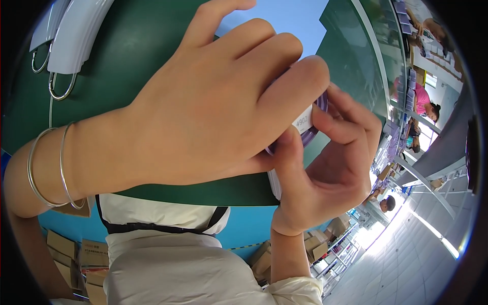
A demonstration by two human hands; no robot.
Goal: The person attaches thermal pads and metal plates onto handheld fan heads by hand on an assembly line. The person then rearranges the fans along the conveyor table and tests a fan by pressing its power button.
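Observation:
My left hand (pixel 218 104), with two thin silver bangles (pixel 63 162) on its wrist, reaches across from the left with its fingers curled. From the lower right comes my right hand (pixel 338 155), its thumb and fingers pinching a shiny purple round item (pixel 311 133). A white label (pixel 303 121) with print shows on that item. Both hands meet around it, above a green work surface (pixel 147 46). My left fingers cover most of the item, so its exact kind cannot be told. A white edge (pixel 275 185) peeks out below my right thumb.
At the upper left lie white strip-like pieces (pixel 81 35) with metal loops. A light blue sheet (pixel 300 20) rests beyond my hands. Cardboard boxes (pixel 94 254) stand on the floor below the table. Other people (pixel 422 99) work at benches on the right.

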